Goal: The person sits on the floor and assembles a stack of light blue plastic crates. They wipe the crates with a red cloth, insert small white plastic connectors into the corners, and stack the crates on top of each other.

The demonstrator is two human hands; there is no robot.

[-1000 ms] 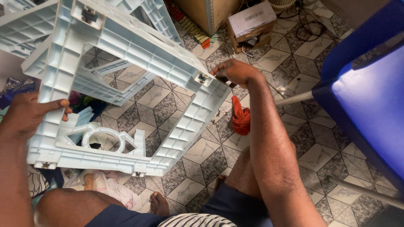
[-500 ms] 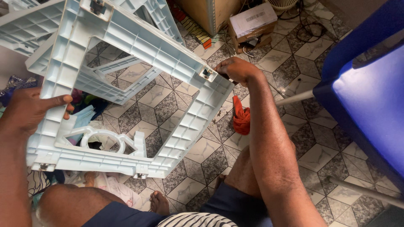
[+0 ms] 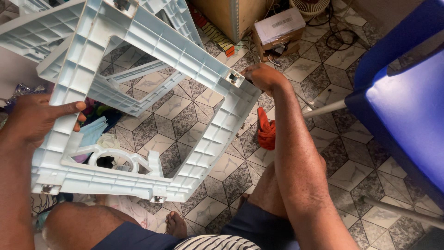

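A large pale blue-white plastic frame [image 3: 152, 41] with ribbed edges and open middle is held tilted above the tiled floor. My left hand [image 3: 34, 118] grips its left rail, thumb lying across the ribs. My right hand [image 3: 263, 76] is closed at the frame's right corner, against a small dark fitting [image 3: 233, 78]; whether it holds a tool is hidden. A round ring-shaped part [image 3: 113, 157] sits in the frame's lower section. My bare legs and foot show below the frame.
An orange cloth [image 3: 266, 132] lies on the patterned floor tiles by my right forearm. A cardboard box [image 3: 277, 30] and cables are at the top. A blue chair [image 3: 407, 106] with metal legs stands on the right. Coloured cloths lie under the frame at left.
The frame has shifted slightly toward the upper left of the view. My right hand has stayed at its right corner and my left hand keeps its grip on the left rail.
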